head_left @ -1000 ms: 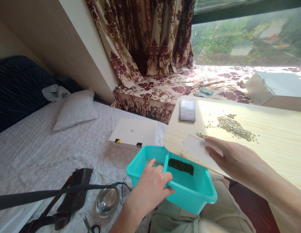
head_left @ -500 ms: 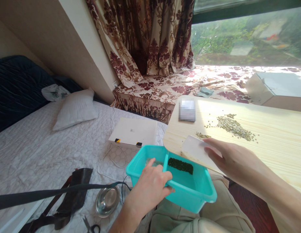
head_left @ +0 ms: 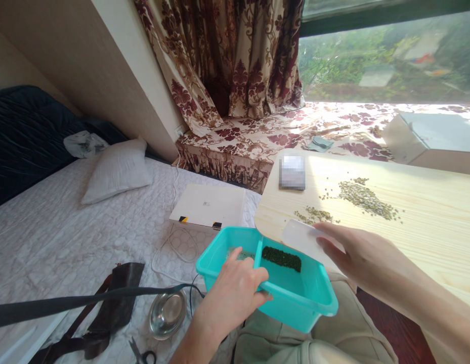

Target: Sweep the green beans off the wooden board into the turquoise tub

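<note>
My left hand (head_left: 240, 285) is closed on the near rim of a teal two-compartment bin (head_left: 295, 308), its index finger reaching over the left compartment. Dark green beans (head_left: 282, 259) lie in the bin's right compartment. Behind my fingers, the left one shows some paler bits, partly hidden. In my right hand (head_left: 356, 253) is a flat white scraper (head_left: 301, 237), held at the table edge just above the bin. A small patch of greenish-brown beans (head_left: 314, 214) lies beyond the scraper on the wooden table (head_left: 439, 217). Farther back is a larger scatter of beans (head_left: 367, 198).
A blurred packet (head_left: 292, 173) sits at the table's far left corner. On the bed (head_left: 68, 227) are a white box (head_left: 208, 206), a metal bowl (head_left: 167, 314), scissors (head_left: 141, 352) and a dark leather strap (head_left: 117, 298). A black strap (head_left: 86, 298) crosses the lower left.
My right hand has drawn the scraper slightly toward me, down to the table edge, uncovering more of the small bean patch. My left hand and the bin have hardly moved.
</note>
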`<state>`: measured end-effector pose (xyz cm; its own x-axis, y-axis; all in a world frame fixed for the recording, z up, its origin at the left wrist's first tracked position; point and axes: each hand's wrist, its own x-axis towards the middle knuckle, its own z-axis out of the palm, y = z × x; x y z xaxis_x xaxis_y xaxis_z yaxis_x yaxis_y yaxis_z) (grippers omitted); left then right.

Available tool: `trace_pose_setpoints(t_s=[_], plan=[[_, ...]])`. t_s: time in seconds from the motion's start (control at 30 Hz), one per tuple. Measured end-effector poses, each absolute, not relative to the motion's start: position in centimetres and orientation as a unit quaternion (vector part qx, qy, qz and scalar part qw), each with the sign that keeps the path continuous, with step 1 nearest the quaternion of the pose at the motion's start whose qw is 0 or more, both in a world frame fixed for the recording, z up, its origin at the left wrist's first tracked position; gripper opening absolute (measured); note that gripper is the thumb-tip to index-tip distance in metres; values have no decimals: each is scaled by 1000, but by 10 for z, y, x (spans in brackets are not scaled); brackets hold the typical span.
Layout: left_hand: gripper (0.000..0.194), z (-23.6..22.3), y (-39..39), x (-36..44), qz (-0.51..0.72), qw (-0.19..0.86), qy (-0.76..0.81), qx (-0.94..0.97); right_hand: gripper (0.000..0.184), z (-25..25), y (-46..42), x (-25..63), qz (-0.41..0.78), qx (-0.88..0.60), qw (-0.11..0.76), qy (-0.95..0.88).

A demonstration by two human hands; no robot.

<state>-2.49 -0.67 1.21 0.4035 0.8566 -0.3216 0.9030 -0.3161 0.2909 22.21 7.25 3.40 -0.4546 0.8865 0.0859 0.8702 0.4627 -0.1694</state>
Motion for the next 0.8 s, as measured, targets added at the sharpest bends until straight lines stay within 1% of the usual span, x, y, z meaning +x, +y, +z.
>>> trace_pose_setpoints(t_s=[0.13,0.3,0.6,0.7,0.8], plan=[[22,11,-6,-24,-50,210,544,811,33,39,72,232,53,-526,92,-844],[20,11,-5,-23,-50,203,543,813,33,40,76,243,4,-573,61,-817],[21,11,-6,-23,-35,213,541,813,35,39,76,235,33,-577,28,-815],[21,11,-5,-23,-35,215,541,812,35,40,76,235,39,-567,30,-822],[20,11,-6,-23,-33,215,540,813,34,40,76,236,24,-560,51,-827]])
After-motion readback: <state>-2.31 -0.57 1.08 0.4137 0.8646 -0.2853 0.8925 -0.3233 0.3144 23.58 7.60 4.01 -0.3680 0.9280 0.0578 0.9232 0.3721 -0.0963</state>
